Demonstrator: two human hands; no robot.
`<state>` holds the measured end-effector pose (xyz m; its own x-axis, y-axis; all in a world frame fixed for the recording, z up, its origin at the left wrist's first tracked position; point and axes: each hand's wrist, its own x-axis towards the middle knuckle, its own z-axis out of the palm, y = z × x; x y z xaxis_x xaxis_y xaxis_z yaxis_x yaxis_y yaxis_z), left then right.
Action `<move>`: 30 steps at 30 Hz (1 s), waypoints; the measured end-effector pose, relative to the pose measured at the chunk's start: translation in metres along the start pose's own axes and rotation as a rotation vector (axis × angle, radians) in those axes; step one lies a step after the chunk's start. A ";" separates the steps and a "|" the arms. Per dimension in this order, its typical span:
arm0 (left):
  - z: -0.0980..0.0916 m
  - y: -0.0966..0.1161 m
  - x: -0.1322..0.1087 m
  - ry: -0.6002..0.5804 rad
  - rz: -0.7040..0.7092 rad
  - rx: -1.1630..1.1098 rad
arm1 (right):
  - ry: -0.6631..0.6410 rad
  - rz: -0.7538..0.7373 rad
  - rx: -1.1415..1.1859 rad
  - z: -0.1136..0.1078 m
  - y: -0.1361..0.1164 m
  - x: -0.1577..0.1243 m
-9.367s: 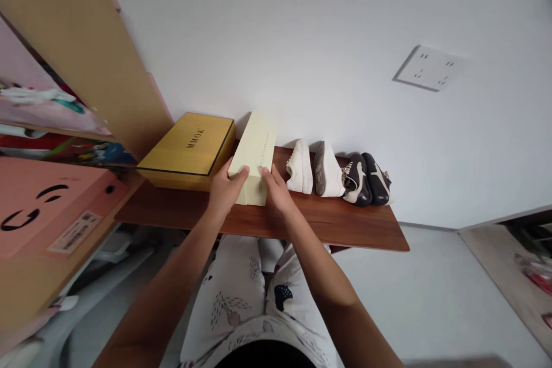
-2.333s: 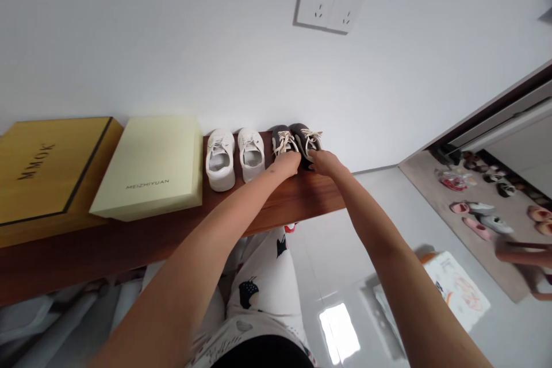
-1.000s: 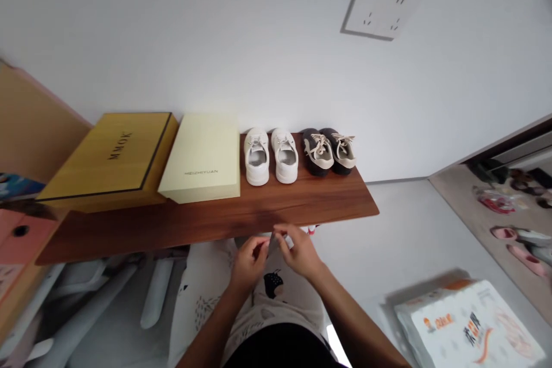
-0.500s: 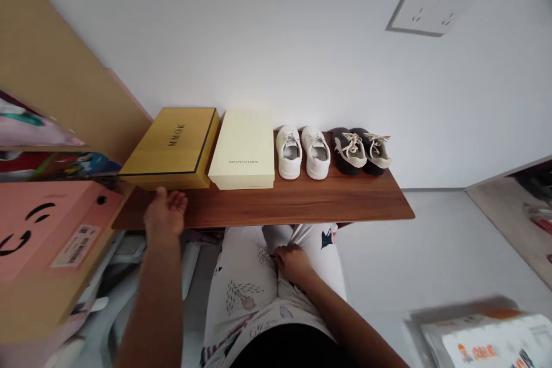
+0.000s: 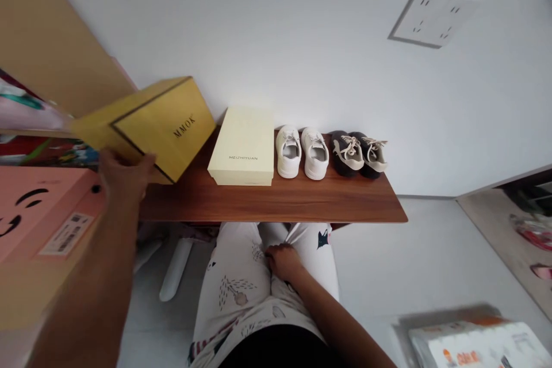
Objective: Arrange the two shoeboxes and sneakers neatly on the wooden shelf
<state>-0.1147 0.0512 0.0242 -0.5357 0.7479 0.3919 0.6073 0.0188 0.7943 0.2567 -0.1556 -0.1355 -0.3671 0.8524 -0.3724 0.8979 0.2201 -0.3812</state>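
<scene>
My left hand point(image 5: 126, 175) grips the near end of a yellow shoe box point(image 5: 172, 126) marked MMOK, which is tilted up over the left end of a brown wooden board point(image 5: 276, 204). Beside it a cream shoe box point(image 5: 244, 144) lies flat on the board. To its right stand a pair of white sneakers point(image 5: 315, 152) and a pair of black and beige shoes point(image 5: 348, 152) with pale laces. My right hand point(image 5: 282, 261) rests closed on my lap, below the board's front edge; whether its fingers hold anything is hidden.
At the left, a pink box point(image 5: 43, 207) with a barcode label sits on a wooden shelf point(image 5: 52, 293). A wall socket panel point(image 5: 431, 17) is at the upper right. A white printed package point(image 5: 478, 345) lies low on the right. A white wall point(image 5: 302, 40) rises behind the board.
My left hand has taken hold of the yellow shoe box, lifting and tilting it up and to the left. The right hand stays on my lap.
</scene>
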 end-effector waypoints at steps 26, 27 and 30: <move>0.020 0.005 -0.092 -0.255 0.368 0.181 | 0.756 -0.098 0.967 -0.108 -0.020 0.024; 0.025 0.015 -0.099 -0.229 0.335 0.122 | 0.828 -0.030 1.038 -0.124 -0.020 0.035; 0.051 0.043 -0.119 -0.246 0.141 -0.077 | 0.825 0.178 1.161 -0.166 -0.022 0.076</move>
<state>0.0054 -0.0029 -0.0116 -0.2857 0.8781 0.3839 0.6145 -0.1395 0.7765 0.2498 -0.0172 -0.0154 0.3315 0.9420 -0.0528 0.0660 -0.0789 -0.9947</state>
